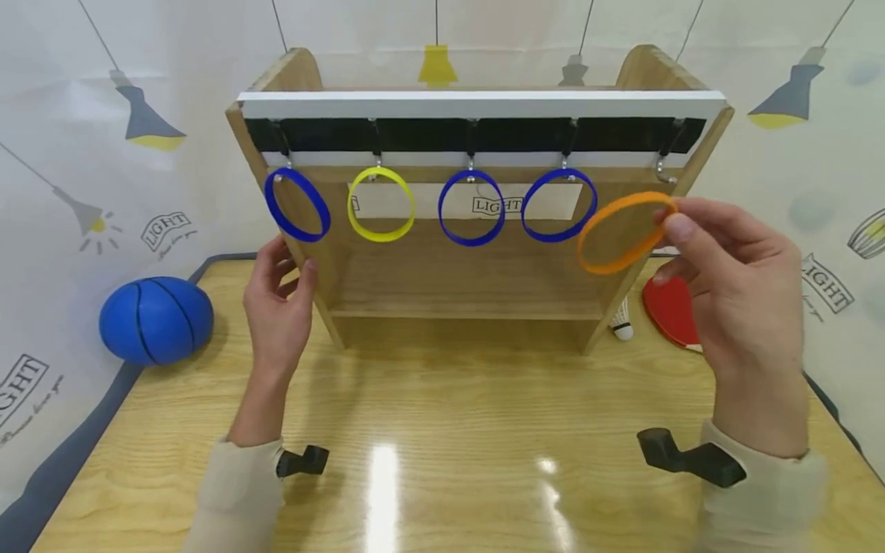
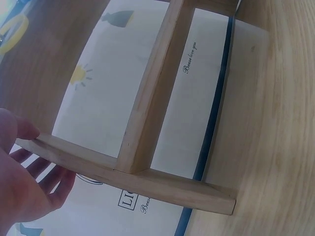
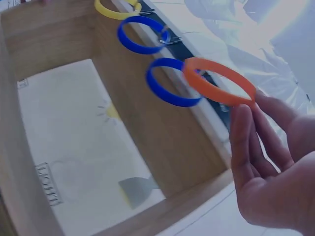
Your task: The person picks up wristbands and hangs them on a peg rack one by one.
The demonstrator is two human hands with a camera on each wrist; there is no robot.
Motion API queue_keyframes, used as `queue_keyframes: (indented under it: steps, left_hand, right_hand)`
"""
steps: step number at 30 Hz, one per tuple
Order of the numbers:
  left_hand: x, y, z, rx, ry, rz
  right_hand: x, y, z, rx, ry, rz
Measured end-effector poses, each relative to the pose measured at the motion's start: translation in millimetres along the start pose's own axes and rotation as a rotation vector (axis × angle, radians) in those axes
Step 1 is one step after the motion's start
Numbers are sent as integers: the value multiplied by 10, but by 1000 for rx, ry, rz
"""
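Note:
My right hand (image 1: 747, 284) pinches an orange wristband (image 1: 614, 269) between thumb and fingers, just below the rightmost hook (image 1: 665, 170) of a wooden rack (image 1: 466, 273). In the right wrist view, the orange wristband (image 3: 216, 93) is held at its near end and overlaps a blue wristband (image 3: 172, 101) behind it. My left hand (image 1: 280, 307) grips the rack's left side panel; the left wrist view has the thumb on one face of that panel (image 2: 98, 164) and fingers on the other. From the other hooks hang a yellow wristband (image 1: 381, 236) and several blue ones (image 1: 472, 242).
A blue ball (image 1: 155, 321) sits left of the rack on the wooden table (image 1: 456, 430). To the right, behind my right hand, lie a shuttlecock (image 1: 623, 326) and a red paddle (image 1: 671, 311), partly hidden. A printed backdrop (image 1: 187, 46) stands behind everything.

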State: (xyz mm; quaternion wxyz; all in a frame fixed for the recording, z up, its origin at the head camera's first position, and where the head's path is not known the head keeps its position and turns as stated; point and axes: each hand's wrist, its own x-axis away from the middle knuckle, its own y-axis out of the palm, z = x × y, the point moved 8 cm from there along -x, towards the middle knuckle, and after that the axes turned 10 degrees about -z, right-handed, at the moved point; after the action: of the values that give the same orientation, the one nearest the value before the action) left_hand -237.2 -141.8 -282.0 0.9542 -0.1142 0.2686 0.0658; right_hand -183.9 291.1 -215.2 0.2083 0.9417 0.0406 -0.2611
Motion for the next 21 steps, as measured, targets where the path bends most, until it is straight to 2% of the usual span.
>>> queue_keyframes:
  steps: [4,8,13,21]
  left_hand:
    - [3,3,-3,-4,-5,3]
    - [-10,4,14,-5,1,3]
    - [-19,7,19,1,-7,-4]
    - [-7,-7,13,-2,-14,-1]
  right_hand:
    - [-68,-164,-154,-7,-65,144]
    - [-103,-310,-150,-36,-54,229]
    - [-99,-403,-54,-81,-20,241]
    - [-94,-422,24,-37,10,236]
